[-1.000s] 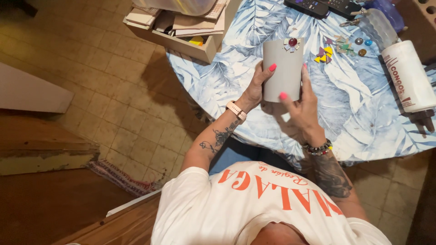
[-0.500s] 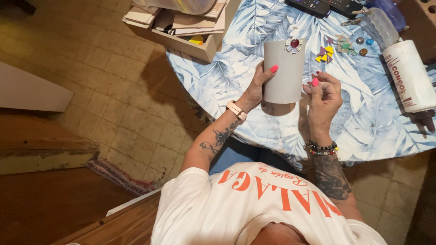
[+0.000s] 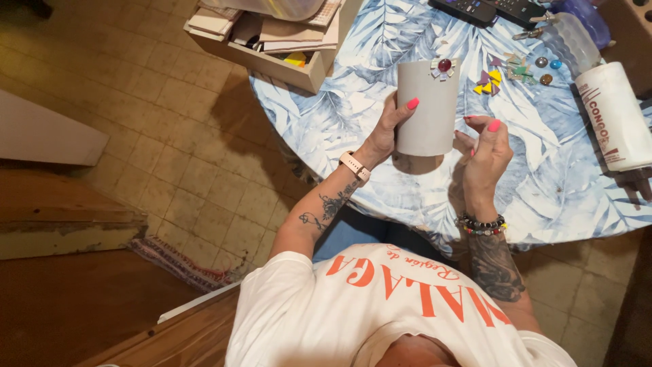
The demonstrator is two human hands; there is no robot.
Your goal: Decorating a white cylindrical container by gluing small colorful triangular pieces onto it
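My left hand [image 3: 387, 132] grips a grey cardboard cylinder [image 3: 428, 109] and holds it upright above the round table [image 3: 353, 115], which is covered with a blue leaf-patterned cloth. A red gem on a small white flower shape [image 3: 443, 66] sits near the cylinder's top edge. My right hand [image 3: 485, 153] hovers just right of the cylinder, fingers curled and apart, holding nothing that I can see.
Small coloured triangles [image 3: 489, 80] and round glass beads [image 3: 545, 70] lie on the cloth beyond the cylinder. A large white glue bottle [image 3: 614, 115] lies at the right. Remote controls [image 3: 489, 10] rest at the far edge. A wooden box of books [image 3: 272, 41] stands left of the table.
My right hand has come off the cylinder and moved a little to the right. The left hand has kept hold of the cylinder and raised it slightly.
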